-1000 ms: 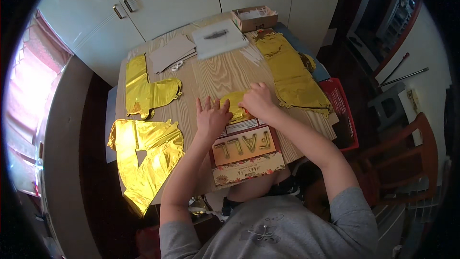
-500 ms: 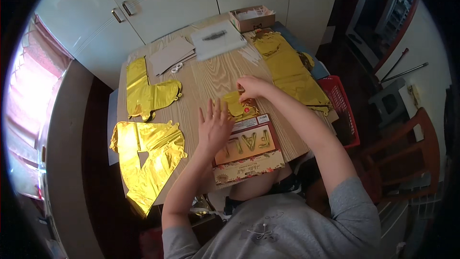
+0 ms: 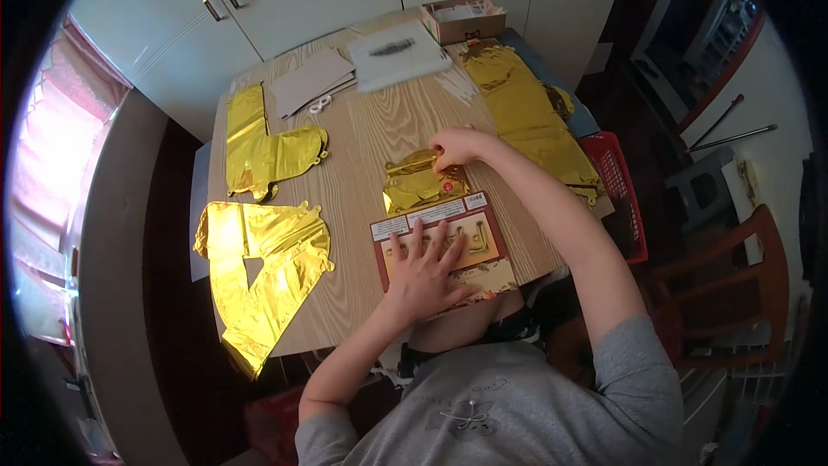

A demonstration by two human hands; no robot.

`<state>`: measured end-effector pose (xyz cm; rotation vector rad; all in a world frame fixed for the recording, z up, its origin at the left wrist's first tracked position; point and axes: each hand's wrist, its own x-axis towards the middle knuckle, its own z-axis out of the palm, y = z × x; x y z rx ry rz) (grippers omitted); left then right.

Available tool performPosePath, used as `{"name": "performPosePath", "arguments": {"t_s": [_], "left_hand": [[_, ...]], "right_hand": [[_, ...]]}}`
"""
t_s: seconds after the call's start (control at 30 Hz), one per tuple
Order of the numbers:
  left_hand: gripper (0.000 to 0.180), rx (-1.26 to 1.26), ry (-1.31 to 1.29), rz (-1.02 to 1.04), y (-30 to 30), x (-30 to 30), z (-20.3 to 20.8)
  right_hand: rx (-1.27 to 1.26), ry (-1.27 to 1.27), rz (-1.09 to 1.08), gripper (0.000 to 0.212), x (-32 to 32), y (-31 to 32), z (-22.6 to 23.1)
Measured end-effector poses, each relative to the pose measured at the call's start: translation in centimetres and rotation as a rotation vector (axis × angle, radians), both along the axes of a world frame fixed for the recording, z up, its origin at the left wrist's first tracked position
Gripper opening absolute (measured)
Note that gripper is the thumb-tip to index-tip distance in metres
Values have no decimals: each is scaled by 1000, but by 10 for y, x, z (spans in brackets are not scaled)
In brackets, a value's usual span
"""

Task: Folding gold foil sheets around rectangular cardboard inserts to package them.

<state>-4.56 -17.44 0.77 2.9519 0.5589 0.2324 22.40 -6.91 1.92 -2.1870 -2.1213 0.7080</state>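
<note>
Your table (image 3: 371, 134) is matt, grained wood; the balloons (image 3: 259, 263) are glossy, crinkled gold foil; the pack (image 3: 483, 242) is printed card.

Daylight floods in from the left through a pink curtain (image 3: 47, 164), which is blown out almost to white. The wooden table (image 3: 371, 129) is evenly and brightly lit, with only soft shadows under the arms. The gold foil balloons (image 3: 259, 250) throw strong glare along their creases. The right side of the room falls dim and brownish. Fisheye distortion bends the cabinet doors (image 3: 285, 0) and table edges, and a black vignette rings the frame. Focus is mildly soft throughout.
</note>
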Motion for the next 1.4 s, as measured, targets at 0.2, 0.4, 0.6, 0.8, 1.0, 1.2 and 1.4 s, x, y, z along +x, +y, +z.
{"name": "performPosePath", "arguments": {"t_s": [0.2, 0.4, 0.6, 0.8, 1.0, 1.2, 1.4], "left_hand": [[87, -22, 40, 19, 2, 3, 0], [89, -14, 31, 30, 2, 3, -2], [88, -20, 17, 23, 2, 4, -3], [89, -22, 20, 26, 2, 4, -5], [89, -28, 30, 27, 2, 6, -4], [86, -49, 13, 36, 0, 6, -1], [83, -93, 46, 34, 2, 4, -4]], "right_hand": [[65, 100, 2, 37, -2, -9, 2], [188, 216, 51, 32, -10, -27, 20], [459, 184, 70, 34, -18, -53, 12], [467, 131, 2, 28, -30, -71, 26], [778, 40, 257, 13, -34, -94, 20], [1065, -240, 454, 5, -53, -127, 2], [1014, -307, 484, 6, -61, -147, -14]]}}
